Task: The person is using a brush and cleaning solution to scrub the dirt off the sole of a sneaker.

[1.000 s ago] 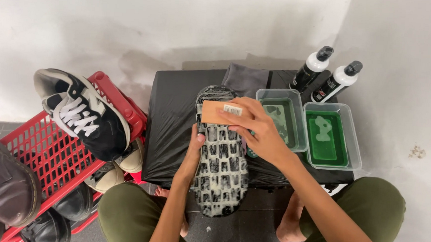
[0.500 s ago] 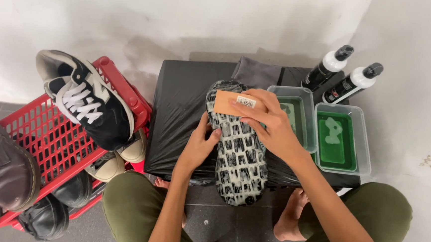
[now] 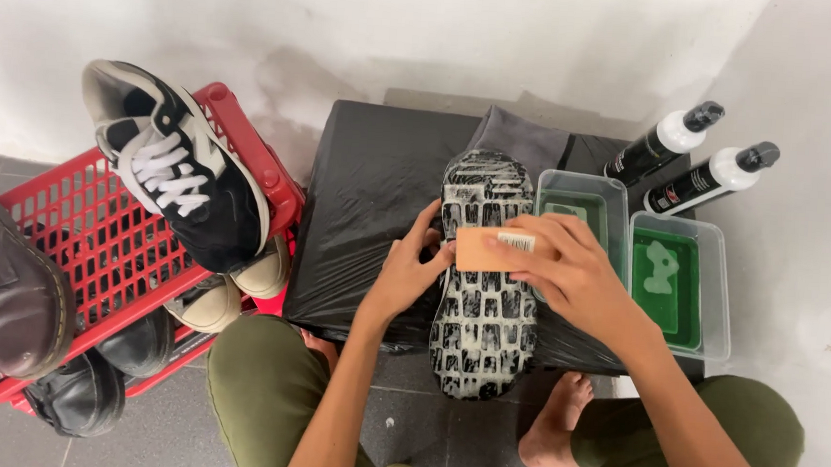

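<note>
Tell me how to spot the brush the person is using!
Find the black covered table in the middle. A shoe lies on it, soapy sole up. The brush is the tan wooden block under the right hand, the only wooden thing there.

A makeshift shoe-cleaning corner is showing here: left of the gripping hands a red basket (image 3: 59,241) is holding worn shoes, right of them soapy tubs (image 3: 711,280) and spray bottles (image 3: 698,174) are standing.

A black-wrapped stand (image 3: 370,192) bears an upturned shoe (image 3: 483,315) (soapy) and two tubs (image 3: 625,266).
</note>
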